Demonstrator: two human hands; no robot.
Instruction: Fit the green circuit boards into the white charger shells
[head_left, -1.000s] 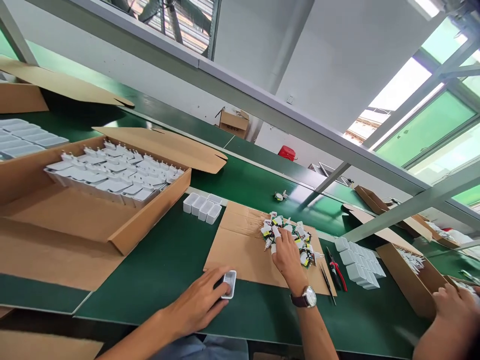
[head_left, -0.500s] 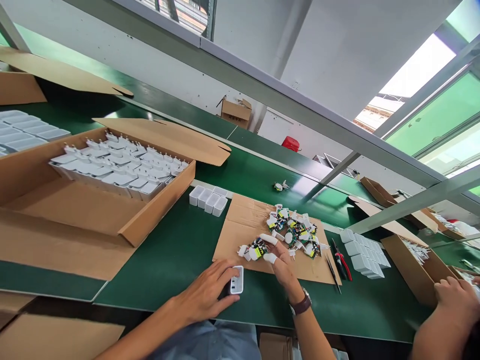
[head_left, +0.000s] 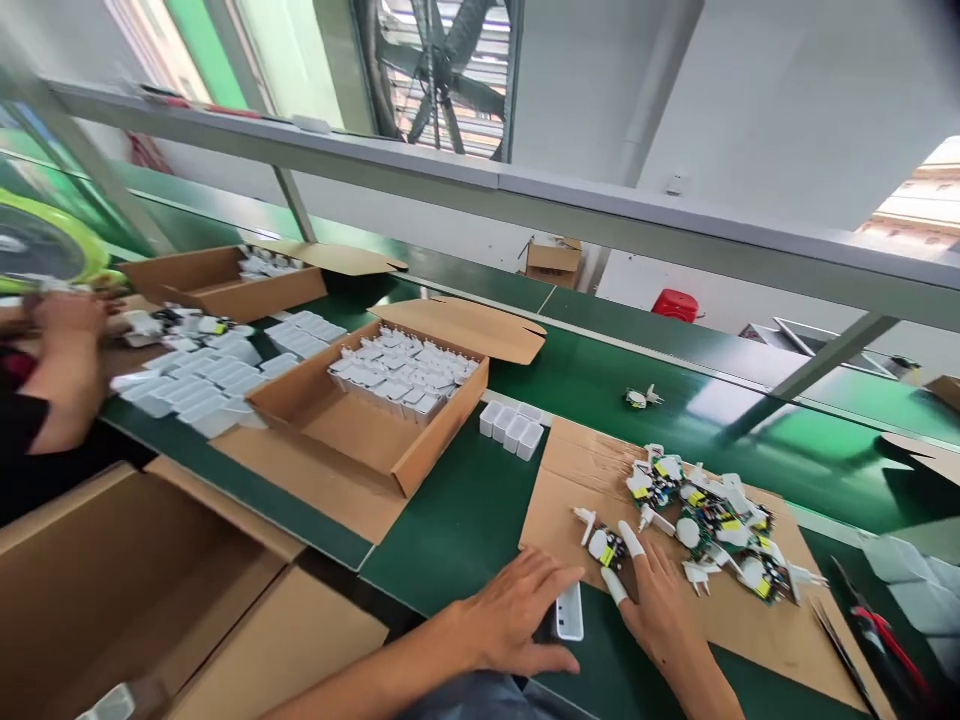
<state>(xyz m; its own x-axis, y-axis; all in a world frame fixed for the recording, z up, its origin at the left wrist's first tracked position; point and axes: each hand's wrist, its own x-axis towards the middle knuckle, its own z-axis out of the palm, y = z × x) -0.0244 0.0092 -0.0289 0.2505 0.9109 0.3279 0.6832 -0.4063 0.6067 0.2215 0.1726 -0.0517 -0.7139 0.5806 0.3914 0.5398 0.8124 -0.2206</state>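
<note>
A small white plastic case (head_left: 570, 612), its open side facing me, sits at the front of the green bench. My left hand (head_left: 517, 615) is around it, thumb and forefinger spread wide; no firm grip shows. On the cardboard sheet (head_left: 574, 460), the white-capped thumb and forefinger of my right hand (head_left: 660, 600) close on opposite edges of a circuit board (head_left: 604, 547). That board carries yellow and white parts, and a white plug piece (head_left: 586, 525) lies at its upper left. Right of it is a pile of similar boards (head_left: 701, 515) with white plug pieces.
Small white cases (head_left: 512, 428) stand behind my left hand. A carton (head_left: 442, 450) holds rows of white cases. At far left is a co-worker's hand (head_left: 71, 320). Tweezers (head_left: 844, 650) and red-handled pliers (head_left: 892, 640) lie right. One board (head_left: 643, 398) lies farther back.
The view has swung left, bringing in the co-worker at left. My right fingers have closed in on the board, which has turned slightly. My left thumb and forefinger are wider apart around the case.
</note>
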